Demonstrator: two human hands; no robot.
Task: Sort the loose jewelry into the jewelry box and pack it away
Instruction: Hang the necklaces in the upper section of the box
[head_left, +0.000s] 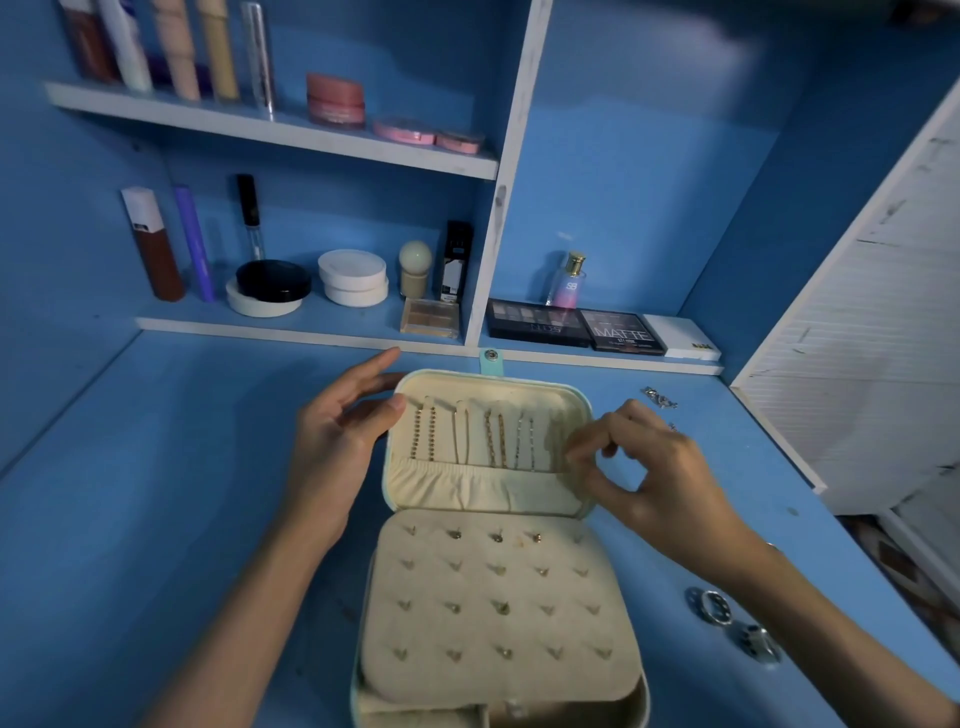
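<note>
jewelry box (431, 587) open | left hand (337, 441) touches lid (519, 491) | right hand (660, 467) at lid edge

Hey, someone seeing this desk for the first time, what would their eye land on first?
Probably the open jewelry box mid-desk, chains hanging in a row inside its lid and small earrings dotting the cream panel below. The left hand rests flat-fingered on the lid's left edge while the right hand curls at its right edge. Loose rings lie on the blue desk right of the box.
</note>
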